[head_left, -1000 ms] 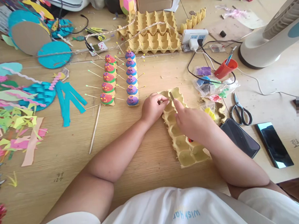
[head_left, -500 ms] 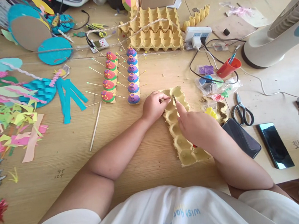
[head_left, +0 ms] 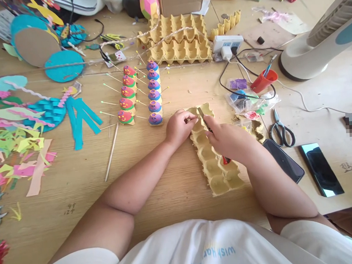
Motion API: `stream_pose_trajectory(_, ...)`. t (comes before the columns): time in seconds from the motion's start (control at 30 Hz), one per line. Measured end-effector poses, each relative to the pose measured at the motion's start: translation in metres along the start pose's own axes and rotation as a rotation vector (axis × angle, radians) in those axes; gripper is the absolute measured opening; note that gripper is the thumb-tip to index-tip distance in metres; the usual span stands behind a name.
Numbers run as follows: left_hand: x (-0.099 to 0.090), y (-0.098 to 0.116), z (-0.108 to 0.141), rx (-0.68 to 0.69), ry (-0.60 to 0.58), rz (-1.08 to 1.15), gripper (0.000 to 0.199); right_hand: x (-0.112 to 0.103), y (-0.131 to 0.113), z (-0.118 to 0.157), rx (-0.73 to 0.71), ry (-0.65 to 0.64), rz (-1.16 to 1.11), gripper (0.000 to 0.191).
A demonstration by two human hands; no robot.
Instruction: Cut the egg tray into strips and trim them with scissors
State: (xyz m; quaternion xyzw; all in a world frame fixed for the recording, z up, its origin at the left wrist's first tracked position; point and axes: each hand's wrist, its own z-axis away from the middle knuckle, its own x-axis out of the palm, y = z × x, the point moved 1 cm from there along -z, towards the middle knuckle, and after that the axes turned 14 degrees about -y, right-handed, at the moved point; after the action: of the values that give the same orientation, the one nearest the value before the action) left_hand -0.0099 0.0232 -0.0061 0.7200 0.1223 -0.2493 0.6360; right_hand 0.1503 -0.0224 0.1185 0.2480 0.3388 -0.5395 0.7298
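Observation:
A strip of yellow pulp egg carton [head_left: 204,151], two cups wide, lies at a slant on the table in front of me. My left hand [head_left: 180,126] pinches the carton's left edge near its far end. My right hand [head_left: 230,141] is closed round a knife [head_left: 201,113]. Its narrow dark blade points away from me over the carton's far cups, and a red end shows below my palm. Most of the handle is hidden by my fingers. Left of the carton stand two rows of painted egg-cup caterpillars, one red and green [head_left: 127,92], one blue and purple [head_left: 154,95].
On the right lie scissors [head_left: 281,129], two phones [head_left: 322,170], clay bags [head_left: 241,96], a red cup [head_left: 263,81] and a white fan [head_left: 306,52]. A power strip [head_left: 227,42] and egg trays [head_left: 180,50] sit behind. Paper scraps [head_left: 25,162] and a stick [head_left: 112,152] lie left.
My right hand has drawn back slightly towards me and to the right, showing more of the knife. My left hand stays at the carton edge. The whole view has shifted slightly.

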Motion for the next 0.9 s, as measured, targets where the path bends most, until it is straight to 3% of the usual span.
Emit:
stream_pose_trajectory(0.07, 0.000, 0.000, 0.000, 0.010, 0.005, -0.006, 0.005, -0.006, 0.009, 0.006, -0.017, 0.019, -0.024, 0.061)
stream_pose_trajectory(0.17, 0.000, 0.000, 0.001, 0.031, 0.017, -0.031, 0.007, -0.012, 0.020, 0.022, 0.011, 0.154, -0.041, 0.063)
stream_pose_trajectory(0.3, 0.001, -0.001, 0.001, 0.053, 0.039, -0.028, 0.008, -0.009, 0.023, 0.034, 0.029, 0.263, -0.004, 0.067)
stream_pose_trajectory(0.57, 0.003, -0.006, 0.000, 0.084, 0.114, 0.013, 0.010, 0.004, 0.016, 0.029, 0.017, 0.173, 0.066, 0.063)
stream_pose_trajectory(0.9, 0.003, -0.008, -0.001, 0.097, 0.104, 0.048, 0.010, 0.010, 0.010, 0.032, 0.064, 0.119, 0.189, 0.060)
